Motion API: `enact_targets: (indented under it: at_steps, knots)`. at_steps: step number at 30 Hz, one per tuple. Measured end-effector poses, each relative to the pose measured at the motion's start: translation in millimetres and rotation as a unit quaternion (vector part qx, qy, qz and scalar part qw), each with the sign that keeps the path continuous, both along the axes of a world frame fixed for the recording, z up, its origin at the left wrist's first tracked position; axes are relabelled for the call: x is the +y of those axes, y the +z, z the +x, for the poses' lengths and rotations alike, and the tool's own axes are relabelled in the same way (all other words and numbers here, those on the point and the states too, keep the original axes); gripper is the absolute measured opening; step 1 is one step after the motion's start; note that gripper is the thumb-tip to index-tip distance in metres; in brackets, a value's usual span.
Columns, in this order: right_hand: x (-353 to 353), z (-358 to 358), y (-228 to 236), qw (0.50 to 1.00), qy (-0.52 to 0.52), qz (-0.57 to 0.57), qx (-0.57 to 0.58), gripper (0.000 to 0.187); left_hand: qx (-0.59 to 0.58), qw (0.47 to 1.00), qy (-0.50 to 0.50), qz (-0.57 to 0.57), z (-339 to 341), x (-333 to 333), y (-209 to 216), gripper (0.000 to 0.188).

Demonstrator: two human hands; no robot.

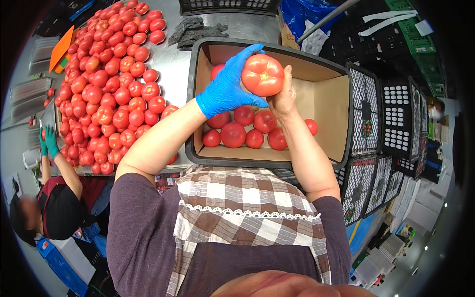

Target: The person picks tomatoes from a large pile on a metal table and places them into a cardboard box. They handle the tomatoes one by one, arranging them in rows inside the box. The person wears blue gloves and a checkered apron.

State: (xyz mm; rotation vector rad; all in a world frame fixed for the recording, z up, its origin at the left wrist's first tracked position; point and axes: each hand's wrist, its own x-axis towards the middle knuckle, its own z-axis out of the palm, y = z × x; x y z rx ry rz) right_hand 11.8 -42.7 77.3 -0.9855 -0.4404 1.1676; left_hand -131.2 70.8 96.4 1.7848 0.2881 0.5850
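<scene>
A large red tomato (261, 74) is raised over a black crate lined with brown cardboard (326, 99), its pale centre facing up. My left hand (225, 89), in a blue glove, cups it from the left. Bare, my right hand (283, 96) grips the same tomato on its right side. Below my hands several tomatoes (233, 135) lie along the near side of the crate's bottom. Another tomato (216, 71) is partly hidden behind my glove, and one more (311, 126) shows beside my right forearm.
To the left, a big heap of tomatoes (106, 94) covers a metal table (174, 74). A dark grey cloth (195, 33) lies beyond the crate. Black mesh crates (365, 111) stand stacked at the right. A co-worker in green gloves (50, 141) handles a tomato at far left.
</scene>
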Motion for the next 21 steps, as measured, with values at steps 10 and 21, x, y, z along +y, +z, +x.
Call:
enact_targets:
  at_steps: [10,21]
  knots:
    - [10.9,-2.9,1.1,0.958,-0.015,0.106,-0.267,0.056,-0.063,0.957,0.109,-0.262,-16.5,-35.9,1.7,0.094]
    - [39.2,-8.1,-96.8,0.700,0.275,-0.123,-0.647,0.069,-0.316,0.762,0.151,-0.545,-39.7,35.2,-57.1,0.067]
